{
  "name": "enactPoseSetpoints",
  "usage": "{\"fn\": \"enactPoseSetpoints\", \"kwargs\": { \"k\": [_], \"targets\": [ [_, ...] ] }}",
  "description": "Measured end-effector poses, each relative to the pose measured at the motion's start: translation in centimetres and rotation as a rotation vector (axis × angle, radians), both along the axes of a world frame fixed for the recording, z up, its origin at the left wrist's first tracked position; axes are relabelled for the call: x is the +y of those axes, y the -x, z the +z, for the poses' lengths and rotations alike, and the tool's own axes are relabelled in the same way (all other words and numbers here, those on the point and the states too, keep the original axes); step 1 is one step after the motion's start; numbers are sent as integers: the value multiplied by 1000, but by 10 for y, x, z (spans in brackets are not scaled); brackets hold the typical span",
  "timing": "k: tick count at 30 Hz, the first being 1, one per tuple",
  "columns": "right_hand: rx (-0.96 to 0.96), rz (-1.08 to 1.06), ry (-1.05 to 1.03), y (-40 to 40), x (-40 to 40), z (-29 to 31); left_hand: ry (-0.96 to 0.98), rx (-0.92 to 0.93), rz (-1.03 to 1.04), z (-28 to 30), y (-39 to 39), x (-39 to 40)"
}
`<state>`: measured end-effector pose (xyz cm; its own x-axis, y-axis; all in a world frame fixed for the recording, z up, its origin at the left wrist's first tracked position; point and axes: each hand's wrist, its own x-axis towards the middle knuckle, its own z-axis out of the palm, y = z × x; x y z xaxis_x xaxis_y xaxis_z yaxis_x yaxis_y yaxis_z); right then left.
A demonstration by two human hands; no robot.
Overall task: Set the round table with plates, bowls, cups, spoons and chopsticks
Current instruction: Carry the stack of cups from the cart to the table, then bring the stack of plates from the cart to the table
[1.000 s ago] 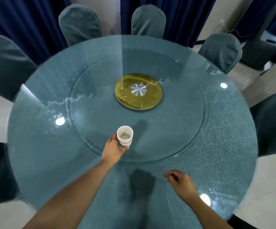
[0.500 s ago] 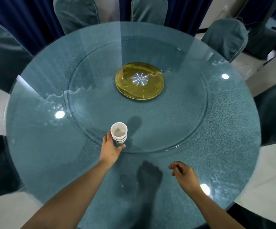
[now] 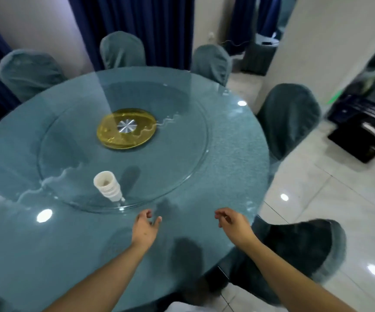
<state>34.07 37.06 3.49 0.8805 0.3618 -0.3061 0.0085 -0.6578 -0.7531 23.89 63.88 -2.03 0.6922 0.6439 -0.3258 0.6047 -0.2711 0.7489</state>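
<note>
Cups (image 3: 107,186) stand as one nested white stack on the near edge of the glass turntable (image 3: 182,154), upright on the round bench (image 3: 233,158) and well apart from both our hands. Our left hand (image 3: 145,229) hovers over the near bench, fingers loosely curled and holding nothing; our right hand (image 3: 232,224) is also loose and holds nothing, near the bench edge. Risk from here, as we judge it: the stack is tall and narrow and sits close to the turntable rim, so a nudge to the turntable or a careless grab at the top cup could tip it or drag several cups out together. The glass looks slick, so sliding a cup could overshoot. Count: one cup stack, maybe five or six cups, though the motion blur makes the rims hard to separate; one yellow centre disc (image 3: 127,129); five covered chairs (image 3: 287,118) in view round the bench; no plates, bowls, spoons or chopsticks seen on the bench yet. Black crates (image 3: 361,131) sit on the floor to the right, contents unclear.
</note>
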Motion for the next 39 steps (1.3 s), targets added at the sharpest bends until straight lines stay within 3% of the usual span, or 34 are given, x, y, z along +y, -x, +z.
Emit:
{"fn": "enactPoseSetpoints", "kwargs": {
  "k": [8, 19, 25, 30, 39],
  "targets": [
    [-96, -278, -61, 70, -157, 44, -26, -110, -484, 43, -23, -169],
    [-131, -944, -87, 197, -345, 45, 149, -156, -1310, 77, -20, -408],
    [-171, -1322, 30, 290, -373, 46, 123, -139, -1717, 80, 3, -492],
    [-137, -1649, -59, 367, -362, 35, 127, -91, -1993, 74, 33, -541],
    [-124, -2043, -118, 467, -330, 17, 134, -17, -2293, 59, 117, -596]
  ]
}}
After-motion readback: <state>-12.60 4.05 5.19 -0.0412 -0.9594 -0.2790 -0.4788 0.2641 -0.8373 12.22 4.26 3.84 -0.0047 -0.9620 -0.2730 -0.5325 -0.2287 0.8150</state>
